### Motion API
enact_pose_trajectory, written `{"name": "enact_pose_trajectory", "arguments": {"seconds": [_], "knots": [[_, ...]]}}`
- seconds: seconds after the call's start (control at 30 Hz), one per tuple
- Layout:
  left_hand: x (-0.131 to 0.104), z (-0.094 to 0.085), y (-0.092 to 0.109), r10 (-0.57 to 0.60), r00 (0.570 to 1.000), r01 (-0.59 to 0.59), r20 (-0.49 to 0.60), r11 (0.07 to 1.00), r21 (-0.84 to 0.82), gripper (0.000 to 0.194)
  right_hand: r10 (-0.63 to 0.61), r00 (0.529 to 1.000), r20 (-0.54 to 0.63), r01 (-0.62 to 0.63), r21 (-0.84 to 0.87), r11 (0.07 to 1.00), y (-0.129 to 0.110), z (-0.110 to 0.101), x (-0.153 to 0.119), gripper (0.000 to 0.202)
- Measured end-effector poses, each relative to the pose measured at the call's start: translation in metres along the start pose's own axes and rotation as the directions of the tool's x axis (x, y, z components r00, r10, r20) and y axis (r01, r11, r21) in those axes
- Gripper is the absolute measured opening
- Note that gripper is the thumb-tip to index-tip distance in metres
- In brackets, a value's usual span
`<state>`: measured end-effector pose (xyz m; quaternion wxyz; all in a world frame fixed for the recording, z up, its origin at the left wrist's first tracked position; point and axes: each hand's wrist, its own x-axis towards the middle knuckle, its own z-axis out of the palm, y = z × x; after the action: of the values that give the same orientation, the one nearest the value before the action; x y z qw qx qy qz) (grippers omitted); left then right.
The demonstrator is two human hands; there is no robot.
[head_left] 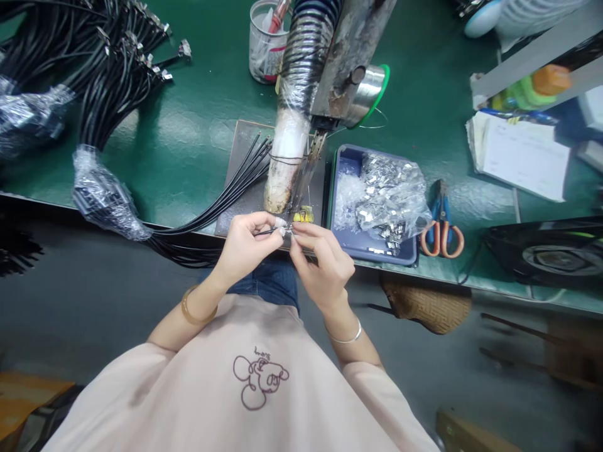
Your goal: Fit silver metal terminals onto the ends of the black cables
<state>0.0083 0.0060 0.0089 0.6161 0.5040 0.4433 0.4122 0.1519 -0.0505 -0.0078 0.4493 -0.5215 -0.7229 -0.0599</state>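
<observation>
My left hand [247, 248] is closed, with thumb and forefinger pinching a black cable [266, 232] close to its end. Facing it, my right hand [323, 260] pinches a small shiny metal connector [289, 230] at the cable's tip; the fingers partly cover both parts. They meet just below the metal nozzle of the bench fixture, beside a small yellow piece [304, 214]. Several more black cables [202, 216] run left from a dark board [242, 147] to a plastic-wrapped bundle [106, 194].
A hose [294, 138] and metal arm [346, 63] rise over the board, near a wire spool [370, 94]. On the right are a blue tray [335, 207] with bagged metal connectors [391, 194], a cutter with orange and blue handles [441, 226] and papers [522, 150]. A cup [261, 56] stands behind.
</observation>
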Motion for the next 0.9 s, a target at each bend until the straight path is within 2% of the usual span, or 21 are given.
{"name": "enact_pose_trajectory", "arguments": {"seconds": [0.1,0.37,0.67,0.83,0.9], "knots": [[-0.001,0.002,0.001,0.024,0.999,-0.024,-0.021,1.0,0.013,0.005,0.008,1.0,0.002,-0.008,-0.001,1.0,0.0,0.0,0.002,0.021],[-0.001,-0.001,0.004,0.041,0.999,-0.042,0.011,0.998,0.043,0.005,0.031,1.0,-0.002,-0.031,0.016,0.999,-0.005,-0.003,0.004,0.022],[-0.001,-0.002,-0.003,-0.061,0.997,0.061,0.04,0.998,-0.017,0.011,0.009,0.999,0.05,-0.009,0.007,1.0,-0.001,-0.007,0.002,0.019],[-0.007,-0.002,-0.004,-0.007,0.992,0.001,0.127,0.999,0.045,0.01,0.13,0.986,0.103,-0.138,0.069,0.988,-0.001,-0.01,0.005,0.014],[-0.01,-0.004,-0.004,0.032,0.992,-0.041,0.118,0.996,0.075,0.01,0.203,0.973,0.11,-0.216,0.126,0.968,-0.002,-0.01,0.005,0.013]]}}
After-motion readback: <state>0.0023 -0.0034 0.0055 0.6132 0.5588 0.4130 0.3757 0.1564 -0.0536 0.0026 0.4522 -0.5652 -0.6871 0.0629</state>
